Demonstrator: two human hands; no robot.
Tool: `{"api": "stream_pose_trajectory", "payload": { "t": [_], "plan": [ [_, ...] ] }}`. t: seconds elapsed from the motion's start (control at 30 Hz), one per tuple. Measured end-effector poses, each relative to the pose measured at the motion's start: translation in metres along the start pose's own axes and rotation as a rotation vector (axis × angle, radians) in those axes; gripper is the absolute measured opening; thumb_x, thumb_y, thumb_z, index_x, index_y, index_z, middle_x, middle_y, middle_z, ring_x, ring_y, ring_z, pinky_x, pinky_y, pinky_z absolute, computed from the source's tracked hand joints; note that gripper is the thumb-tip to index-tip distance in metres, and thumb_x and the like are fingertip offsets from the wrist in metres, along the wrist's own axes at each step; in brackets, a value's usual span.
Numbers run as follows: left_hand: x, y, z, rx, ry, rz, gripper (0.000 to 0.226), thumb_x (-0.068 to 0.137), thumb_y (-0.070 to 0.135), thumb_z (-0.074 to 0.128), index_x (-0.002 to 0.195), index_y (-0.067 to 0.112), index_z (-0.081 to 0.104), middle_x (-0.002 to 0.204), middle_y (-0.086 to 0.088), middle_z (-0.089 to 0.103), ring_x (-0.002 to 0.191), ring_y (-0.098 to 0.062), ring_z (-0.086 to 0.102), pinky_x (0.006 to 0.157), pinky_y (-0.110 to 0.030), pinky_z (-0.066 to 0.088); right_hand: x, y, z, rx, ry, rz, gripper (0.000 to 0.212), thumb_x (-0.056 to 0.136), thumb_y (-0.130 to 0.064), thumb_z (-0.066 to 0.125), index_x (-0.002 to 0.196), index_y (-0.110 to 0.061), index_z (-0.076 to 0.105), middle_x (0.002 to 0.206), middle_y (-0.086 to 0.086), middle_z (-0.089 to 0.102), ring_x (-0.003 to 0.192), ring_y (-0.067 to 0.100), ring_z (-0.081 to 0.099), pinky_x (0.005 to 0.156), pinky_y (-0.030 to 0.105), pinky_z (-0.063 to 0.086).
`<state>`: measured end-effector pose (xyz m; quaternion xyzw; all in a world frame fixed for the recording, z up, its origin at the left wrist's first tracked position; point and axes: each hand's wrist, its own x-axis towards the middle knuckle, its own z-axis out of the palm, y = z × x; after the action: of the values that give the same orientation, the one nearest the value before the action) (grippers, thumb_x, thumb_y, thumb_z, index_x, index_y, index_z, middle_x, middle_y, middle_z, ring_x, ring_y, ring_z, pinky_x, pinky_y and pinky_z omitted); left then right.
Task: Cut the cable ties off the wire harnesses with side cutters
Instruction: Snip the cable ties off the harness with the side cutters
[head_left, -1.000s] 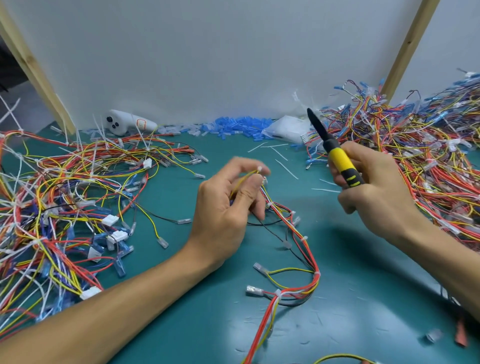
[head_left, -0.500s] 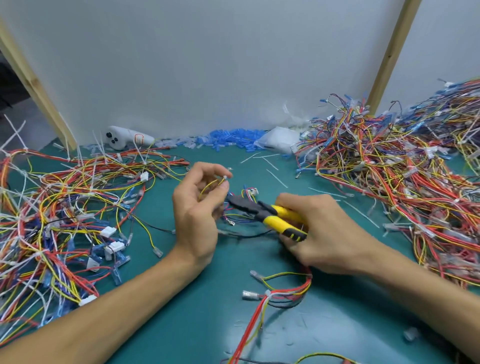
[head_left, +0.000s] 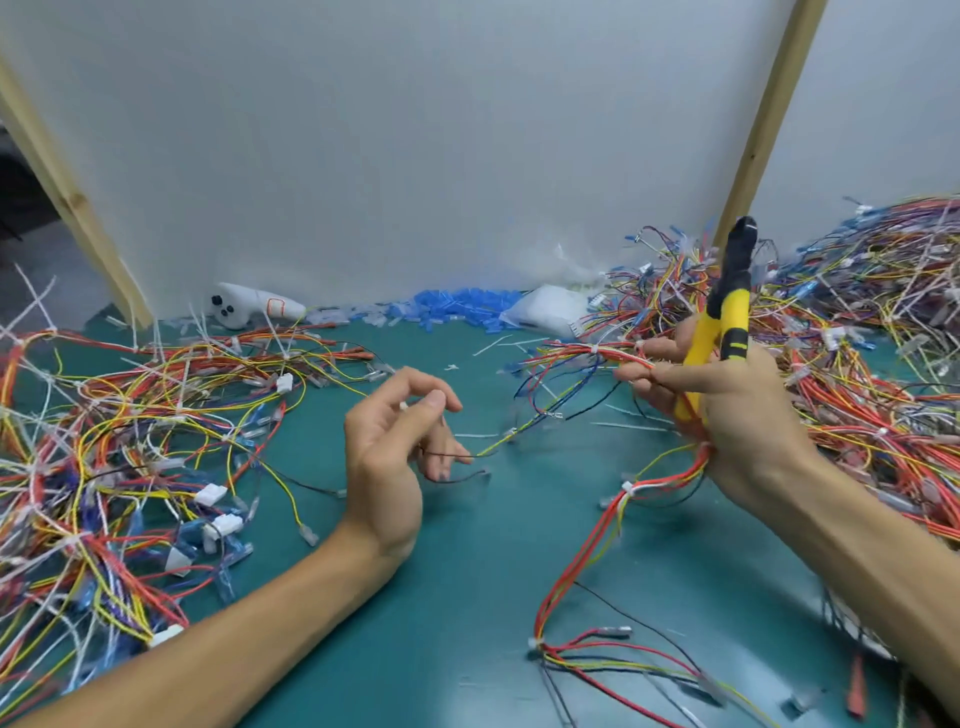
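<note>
Mid-task, between cuts.

Right hand: palm and back fingers are wrapped round the yellow handles of the side cutters. The black head points up and away from the wiring, parked so the blades nick nothing while I sort. I cannot tell whether the blades are closed. The same hand's fingertips pinch a harness at the near edge of the uncut heap. Its white cable tie sits just beyond my fingertips, exposed. More of the red and yellow bundle trails from under this hand down across the bench, with another tie on it.

Left hand: thumb and index are closed together on a small white scrap, probably a snipped tie. The lower fingers are curled, and a thin wire runs through them towards the harness, which keeps that loose end from tangling.

Layout: a second heap lies at left, well apart from the right one; I take it for the done side, though white ties show in it too. Snipped ties are scattered between.

Next, as I judge it: drop the scrap, steady the bundle with the left hand, and swing the cutter head down onto the tie. Risk: catching insulation.
</note>
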<state>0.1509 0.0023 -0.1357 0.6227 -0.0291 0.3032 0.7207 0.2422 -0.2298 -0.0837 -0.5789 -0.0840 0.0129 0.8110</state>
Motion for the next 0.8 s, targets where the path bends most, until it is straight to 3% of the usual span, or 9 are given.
{"api": "stream_pose_trajectory", "payload": {
  "t": [0.13,0.2,0.3,0.43,0.5,0.57,0.63,0.7,0.8],
  "plan": [
    [-0.004,0.003,0.001,0.118,-0.325,-0.058,0.017,0.089,0.010,0.054,0.095,0.009,0.070,0.049,-0.013,0.053,0.046,-0.029,0.051,0.057,-0.034,0.047,-0.002,0.001,0.003,-0.091,-0.065,0.051,0.035,0.088,0.029,0.045,0.089,-0.005,0.052,0.099,0.023,0.069,0.083,0.033,0.080,0.065,0.023,0.062],
    [-0.007,0.008,0.004,0.289,-0.593,-0.049,0.036,0.079,0.000,0.055,0.109,0.012,0.071,0.064,-0.009,0.066,0.065,-0.035,0.061,0.069,-0.036,0.050,-0.004,0.005,0.007,0.052,-0.069,0.054,0.036,0.089,0.028,0.044,0.089,-0.007,0.051,0.094,0.021,0.074,0.084,0.031,0.080,0.070,0.023,0.063],
    [-0.011,0.014,0.009,0.590,-0.849,0.146,0.064,0.066,-0.006,0.055,0.126,0.011,0.065,0.107,0.004,0.071,0.103,-0.018,0.064,0.095,-0.036,0.049,-0.003,0.006,0.005,0.293,-0.093,0.101,0.036,0.088,0.022,0.047,0.089,-0.013,0.050,0.103,0.017,0.077,0.094,0.028,0.079,0.079,0.024,0.062],
    [-0.017,0.011,0.016,0.944,-0.931,0.405,0.058,0.090,0.014,0.067,0.145,0.021,0.050,0.146,0.001,0.043,0.135,-0.019,0.043,0.113,-0.044,0.038,0.005,0.001,-0.004,0.480,-0.080,0.132,0.035,0.075,0.014,0.056,0.096,-0.014,0.050,0.111,0.013,0.075,0.105,0.028,0.075,0.104,0.032,0.053],
    [-0.021,0.008,0.015,1.063,-0.950,0.480,0.049,0.104,0.036,0.056,0.151,0.028,0.043,0.156,-0.001,0.032,0.143,-0.018,0.033,0.117,-0.045,0.033,0.006,0.000,-0.007,0.534,-0.081,0.123,0.036,0.076,0.015,0.055,0.096,-0.014,0.049,0.110,0.012,0.074,0.108,0.028,0.075,0.107,0.032,0.051],
    [-0.023,0.012,0.014,1.002,-0.912,0.426,0.045,0.108,0.040,0.045,0.152,0.032,0.047,0.163,0.000,0.025,0.151,-0.017,0.025,0.121,-0.044,0.027,0.006,-0.001,-0.006,0.546,-0.085,0.089,0.034,0.079,0.016,0.054,0.096,-0.013,0.049,0.109,0.013,0.074,0.107,0.028,0.075,0.098,0.028,0.055],
    [-0.024,0.021,0.015,0.809,-0.837,0.242,0.044,0.107,0.045,0.039,0.146,0.039,0.057,0.165,0.007,0.022,0.154,-0.017,0.023,0.124,-0.039,0.022,0.002,-0.003,0.000,0.471,-0.070,0.013,0.030,0.087,0.017,0.053,0.097,-0.011,0.051,0.114,0.015,0.073,0.109,0.028,0.075,0.091,0.026,0.058],
    [-0.026,0.028,0.016,0.689,-0.890,0.044,0.045,0.103,0.058,0.035,0.137,0.050,0.064,0.164,0.016,0.022,0.154,-0.011,0.024,0.125,-0.036,0.022,-0.003,-0.007,0.010,0.380,-0.051,-0.078,0.031,0.093,0.018,0.051,0.095,-0.012,0.051,0.118,0.019,0.071,0.111,0.032,0.073,0.091,0.028,0.057],
    [-0.037,0.028,0.023,0.717,-1.025,0.017,0.031,0.103,0.052,0.055,0.124,0.042,0.075,0.163,0.020,0.028,0.150,-0.004,0.033,0.124,-0.035,0.028,-0.008,-0.020,0.023,0.282,-0.027,-0.194,0.034,0.094,0.019,0.056,0.090,-0.015,0.053,0.113,0.019,0.074,0.109,0.035,0.074,0.092,0.033,0.057]
  ]
}}
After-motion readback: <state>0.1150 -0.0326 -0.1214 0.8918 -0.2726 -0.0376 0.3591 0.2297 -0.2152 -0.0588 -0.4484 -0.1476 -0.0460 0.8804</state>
